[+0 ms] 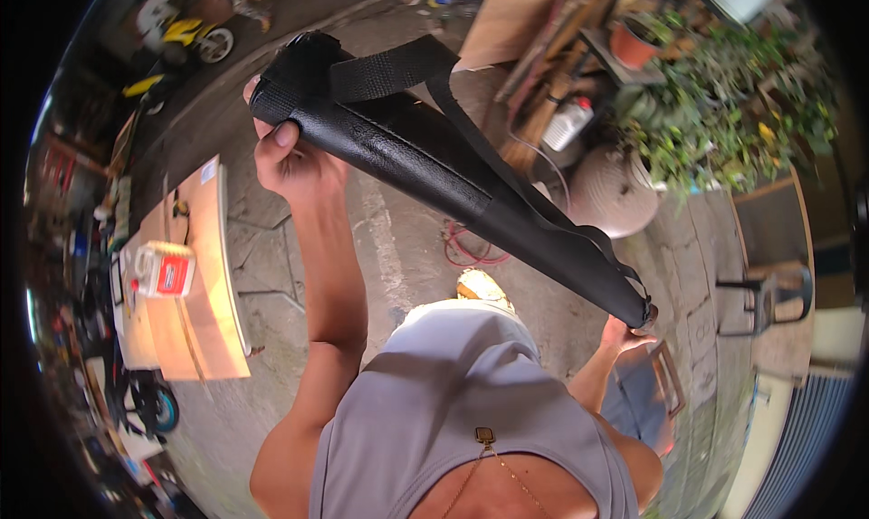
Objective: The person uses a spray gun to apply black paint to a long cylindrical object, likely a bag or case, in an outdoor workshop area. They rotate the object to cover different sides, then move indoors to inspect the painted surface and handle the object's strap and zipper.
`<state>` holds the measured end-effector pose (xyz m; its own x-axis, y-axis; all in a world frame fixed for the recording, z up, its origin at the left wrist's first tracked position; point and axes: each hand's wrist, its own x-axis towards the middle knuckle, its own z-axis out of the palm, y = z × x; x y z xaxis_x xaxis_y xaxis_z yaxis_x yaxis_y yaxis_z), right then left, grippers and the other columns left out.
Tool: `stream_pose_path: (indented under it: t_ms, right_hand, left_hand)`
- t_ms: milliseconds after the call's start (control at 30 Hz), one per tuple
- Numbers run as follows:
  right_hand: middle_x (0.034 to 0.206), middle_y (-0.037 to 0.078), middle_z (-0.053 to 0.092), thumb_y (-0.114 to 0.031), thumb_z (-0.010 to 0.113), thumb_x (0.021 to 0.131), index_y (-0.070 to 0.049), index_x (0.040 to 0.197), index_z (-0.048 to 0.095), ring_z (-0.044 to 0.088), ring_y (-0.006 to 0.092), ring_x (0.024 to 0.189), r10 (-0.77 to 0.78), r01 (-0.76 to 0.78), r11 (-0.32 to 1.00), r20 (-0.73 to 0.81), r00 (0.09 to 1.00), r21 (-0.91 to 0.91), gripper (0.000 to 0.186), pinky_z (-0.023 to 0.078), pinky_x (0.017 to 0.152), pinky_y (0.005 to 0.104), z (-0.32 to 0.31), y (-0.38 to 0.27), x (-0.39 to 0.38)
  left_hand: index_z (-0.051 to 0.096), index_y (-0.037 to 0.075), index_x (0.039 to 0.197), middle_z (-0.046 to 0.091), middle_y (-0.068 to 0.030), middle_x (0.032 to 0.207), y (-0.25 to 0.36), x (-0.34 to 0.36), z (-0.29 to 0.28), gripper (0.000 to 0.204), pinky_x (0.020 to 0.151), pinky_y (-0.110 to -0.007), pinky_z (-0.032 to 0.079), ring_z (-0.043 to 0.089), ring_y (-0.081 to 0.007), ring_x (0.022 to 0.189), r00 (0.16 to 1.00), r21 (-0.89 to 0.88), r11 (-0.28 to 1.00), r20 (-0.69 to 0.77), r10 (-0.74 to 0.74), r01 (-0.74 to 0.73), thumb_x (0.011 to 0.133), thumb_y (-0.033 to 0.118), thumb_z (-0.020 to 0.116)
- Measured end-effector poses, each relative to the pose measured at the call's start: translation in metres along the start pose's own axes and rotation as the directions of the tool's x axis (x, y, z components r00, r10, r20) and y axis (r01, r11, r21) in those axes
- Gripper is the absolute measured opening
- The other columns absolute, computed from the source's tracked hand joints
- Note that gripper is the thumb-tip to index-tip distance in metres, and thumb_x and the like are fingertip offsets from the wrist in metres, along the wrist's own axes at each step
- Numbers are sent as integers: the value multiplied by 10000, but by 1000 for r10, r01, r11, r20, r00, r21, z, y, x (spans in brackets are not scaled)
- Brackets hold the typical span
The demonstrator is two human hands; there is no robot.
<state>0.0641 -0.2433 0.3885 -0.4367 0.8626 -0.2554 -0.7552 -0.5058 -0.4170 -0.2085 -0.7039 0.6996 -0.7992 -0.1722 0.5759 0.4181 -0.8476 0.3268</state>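
A long black leather-like case (425,180), wide at one end and narrower at the other, is held up slantwise in front of my chest. My left hand (299,161) is closed around its wide upper-left end, with the thumb pressed on the near side. At the narrow lower-right end, my right hand (623,334) supports the tip from below, its fingers partly hidden by the case. A black webbing strap (398,69) loops loosely over the far side and runs down towards the narrow end. Whatever may be inside the case is hidden.
On the left, a board-topped table (204,315) bears a plastic jug (163,270) with a red label. A clay jar (614,193), leafy plants (733,103) and a broom (534,134) stand at right. Beyond them is a grey chair (769,300). A red hose (471,246) lies on the floor.
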Motion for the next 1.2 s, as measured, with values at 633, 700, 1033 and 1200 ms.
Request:
stream_pose_path:
  t_ms: [633,700,1033,1200]
  right_hand:
    - [1416,171,355,-578,775,569,-59,1365,376,312,357,1311,424,-451,887,211,881,101,1031,176,1107,553,134,351,39]
    - [1402,130,385,-698,654,641,-78,1362,382,343,300,1303,540,-536,840,236,808,-86,989,224,1083,542,106,392,55]
    - [956,95,653,-150,638,863,40,1023,647,591,152,877,522,159,151,216,825,-976,249,473,788,282,247,563,-16]
    - [951,105,638,-64,634,831,-26,1015,660,608,170,834,545,457,673,808,225,-582,189,480,757,285,535,633,-143]
  left_hand:
    - [429,-69,1177,441,-251,1176,78,190,-129,731,985,-457,420,457,-360,1117,995,117,988,15,102,-103,601,303,682]
    - [356,-141,1207,424,-279,1185,80,220,-144,826,1009,-455,394,451,-359,1125,980,193,961,73,185,-196,598,314,678]
    - [425,92,1289,385,-326,1275,62,346,-227,695,981,-448,401,465,-416,1123,959,444,873,270,83,-201,644,232,643]
    - [408,109,1275,397,-322,1277,22,426,-284,702,959,-450,426,483,-428,1121,911,340,936,407,-57,-94,619,166,649]
